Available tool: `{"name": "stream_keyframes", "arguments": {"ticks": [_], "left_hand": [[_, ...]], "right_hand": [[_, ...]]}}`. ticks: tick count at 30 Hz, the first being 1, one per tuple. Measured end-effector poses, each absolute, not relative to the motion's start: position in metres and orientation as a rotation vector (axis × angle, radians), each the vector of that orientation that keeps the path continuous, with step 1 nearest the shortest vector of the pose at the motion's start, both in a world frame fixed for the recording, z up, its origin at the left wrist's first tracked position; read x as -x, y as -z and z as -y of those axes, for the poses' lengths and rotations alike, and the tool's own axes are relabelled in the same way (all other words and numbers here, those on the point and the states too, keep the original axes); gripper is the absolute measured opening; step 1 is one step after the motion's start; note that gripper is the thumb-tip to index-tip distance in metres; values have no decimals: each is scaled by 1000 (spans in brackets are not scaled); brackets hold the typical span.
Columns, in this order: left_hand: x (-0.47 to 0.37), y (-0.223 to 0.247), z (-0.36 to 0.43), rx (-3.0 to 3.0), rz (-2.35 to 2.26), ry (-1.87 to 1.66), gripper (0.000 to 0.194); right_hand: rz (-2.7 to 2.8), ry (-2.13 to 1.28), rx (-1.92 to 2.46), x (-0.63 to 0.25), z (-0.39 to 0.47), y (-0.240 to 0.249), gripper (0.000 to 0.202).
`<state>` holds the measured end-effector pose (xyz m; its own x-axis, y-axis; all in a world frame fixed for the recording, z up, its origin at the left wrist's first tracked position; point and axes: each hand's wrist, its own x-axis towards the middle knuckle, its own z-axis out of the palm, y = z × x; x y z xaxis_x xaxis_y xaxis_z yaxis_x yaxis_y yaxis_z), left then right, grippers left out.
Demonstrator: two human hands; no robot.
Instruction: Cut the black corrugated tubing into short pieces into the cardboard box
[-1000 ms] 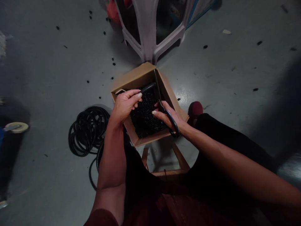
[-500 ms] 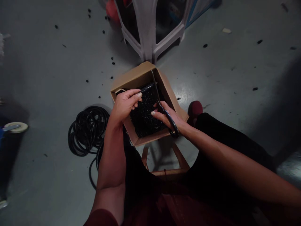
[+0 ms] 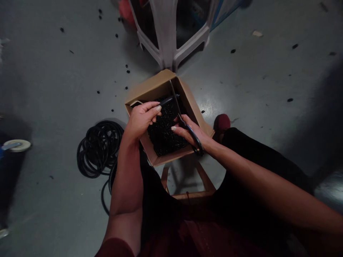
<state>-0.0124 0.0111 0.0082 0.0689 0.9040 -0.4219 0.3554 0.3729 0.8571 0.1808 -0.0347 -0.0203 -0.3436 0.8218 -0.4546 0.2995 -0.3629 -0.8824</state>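
Over an open cardboard box [image 3: 152,85], my left hand [image 3: 143,117] pinches a black corrugated tube [image 3: 167,100] between thumb and fingers. The tube's free end points right. My right hand [image 3: 189,130] is closed round the black handles of a pair of scissors [image 3: 174,92]. The long blade reaches up across the tube near its free end; whether the blades are apart or together is hard to see. Many small black cut pieces [image 3: 167,134] fill the box beneath both hands.
A coil of black tubing [image 3: 99,148] lies on the floor left of my arm. A pale plastic stool [image 3: 167,39] stands just beyond the box. Small black bits are scattered over the grey floor [image 3: 66,89]. A wooden bar [image 3: 193,195] shows between my legs.
The scissor blade tip has swung slightly left across the tube. My left hand keeps the same pinch on it, and the whole view has shifted a little.
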Motion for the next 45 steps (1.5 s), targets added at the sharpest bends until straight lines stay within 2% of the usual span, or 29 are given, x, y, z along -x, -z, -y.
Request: {"name": "stream_keyframes", "arguments": {"ticks": [16, 24, 34, 45], "left_hand": [[12, -11, -10, -1199, -1512, -601, 30], [17, -12, -10, -1276, -1455, -443, 31], [14, -10, -8, -1337, -1457, -360, 36], [8, -8, -9, -1395, -1440, -386, 27]], "right_hand": [[1487, -1764, 1540, -182, 32, 16, 44], [1547, -1733, 1556, -185, 33, 24, 51], [1943, -1388, 1649, -190, 29, 35, 45], [1985, -1358, 1647, -190, 30, 28, 36]]}}
